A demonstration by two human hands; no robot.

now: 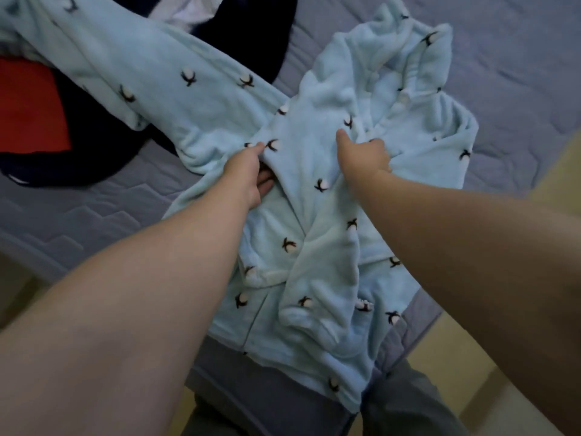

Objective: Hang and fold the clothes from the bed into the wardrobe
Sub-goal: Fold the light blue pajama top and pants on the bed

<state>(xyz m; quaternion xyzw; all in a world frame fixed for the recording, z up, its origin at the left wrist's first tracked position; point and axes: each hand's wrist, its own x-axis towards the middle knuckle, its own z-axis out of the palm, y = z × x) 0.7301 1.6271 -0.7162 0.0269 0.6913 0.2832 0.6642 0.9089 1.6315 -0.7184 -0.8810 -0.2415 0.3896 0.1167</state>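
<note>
A red cloth (pixel 31 105) lay far left of the fingers, on a dark garment (pixel 78 158). Both rested on the bed (pixel 78 212), with a white cloth (pixel 195 11) far beyond them. A pale blue fleece robe (pixel 314 221) was spread across the bed, one sleeve running up and left from the left hand (pixel 248 174). That hand pinched a fold of the robe, with the thumb on top and the fingers (pixel 265 182) tucked under the fold and half hidden. Just right of them, the right hand (pixel 361 155) gripped a bunch of fleece, its fingers curled into it and its thumb pointing up. Beyond the right fingers the robe lay rumpled. Below both hands its hem reached the bed's near edge. Floor (pixel 503 357) showed at the far right.
</note>
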